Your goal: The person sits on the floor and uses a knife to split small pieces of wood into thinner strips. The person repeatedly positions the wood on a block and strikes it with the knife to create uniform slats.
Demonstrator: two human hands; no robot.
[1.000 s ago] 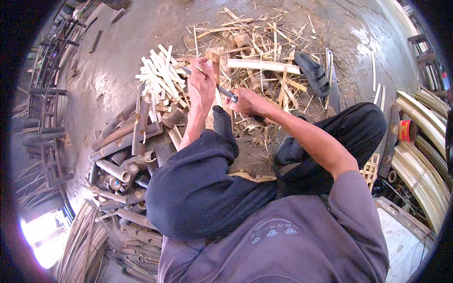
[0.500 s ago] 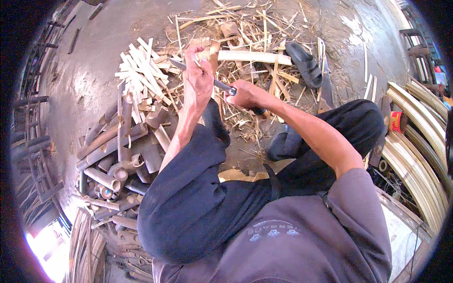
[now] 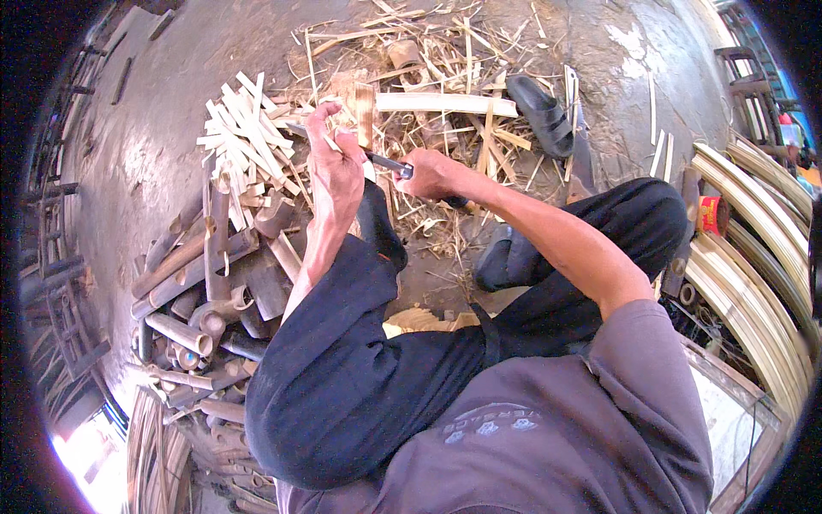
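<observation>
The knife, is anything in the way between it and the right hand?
Nothing visible is: the right hand is closed around the handle of the knife. Further along, the left hand hides the middle of the blade, so I can't tell what is under there.

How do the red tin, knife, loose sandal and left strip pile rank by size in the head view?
1. Left strip pile
2. Loose sandal
3. Red tin
Knife: unsure, left hand partly hides it.
</observation>
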